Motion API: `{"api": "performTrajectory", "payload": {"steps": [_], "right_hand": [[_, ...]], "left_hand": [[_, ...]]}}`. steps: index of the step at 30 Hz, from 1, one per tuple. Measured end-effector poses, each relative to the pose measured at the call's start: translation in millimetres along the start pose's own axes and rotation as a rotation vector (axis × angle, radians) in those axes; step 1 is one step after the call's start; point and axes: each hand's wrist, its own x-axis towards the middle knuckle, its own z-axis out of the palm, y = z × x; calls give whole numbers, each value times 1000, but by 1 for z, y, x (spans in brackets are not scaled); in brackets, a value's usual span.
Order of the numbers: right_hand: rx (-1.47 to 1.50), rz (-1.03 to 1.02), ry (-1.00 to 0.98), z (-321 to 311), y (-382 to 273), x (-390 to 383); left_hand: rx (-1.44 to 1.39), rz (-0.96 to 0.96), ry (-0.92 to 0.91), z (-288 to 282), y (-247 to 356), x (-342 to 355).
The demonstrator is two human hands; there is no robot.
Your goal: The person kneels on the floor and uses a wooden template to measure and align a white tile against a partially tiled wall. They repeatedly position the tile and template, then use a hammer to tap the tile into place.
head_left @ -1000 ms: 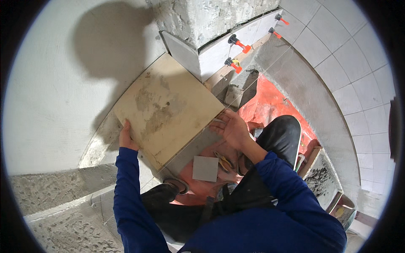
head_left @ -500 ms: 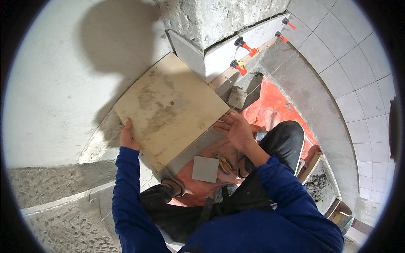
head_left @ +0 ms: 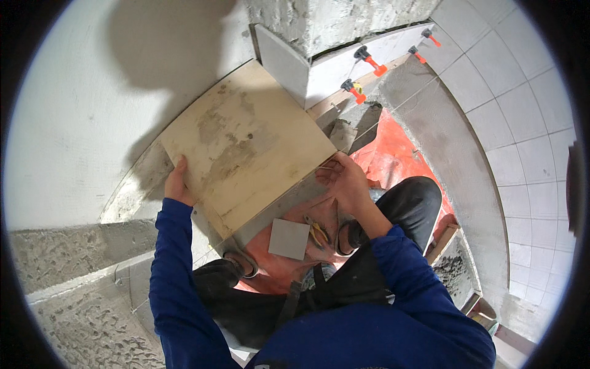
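A large square beige tile or board, smeared with grey mortar, lies tilted against the foot of the pale wall. My left hand is closed on its left edge, thumb on top and fingers out of sight beneath. At the board's right corner, my right hand has its fingers curled together beside the edge. A thin string runs past these fingertips; whether they pinch it or something else is too small to tell. Between my feet are a small grey square tile and yellow-handled pliers.
Ahead, white tiles line the base of a rough concrete column, with orange-and-black levelling clips at their joints. Red sheeting covers the floor. A mortar trough stands right of my knee, near the tiled surface.
The view has shifted slightly. The board's left side sits a little farther out from the column tiles, with my left hand still gripping it. My right hand stays by the right corner.
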Motion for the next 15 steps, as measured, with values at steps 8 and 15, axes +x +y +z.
{"api": "performTrajectory", "payload": {"steps": [8,15], "right_hand": [[-61,-80,-4,5,1,2],[-128,-48,0,6,2,-5]], "left_hand": [[-70,21,16,5,-1,-2],[-44,19,19,5,-2,0]]}}
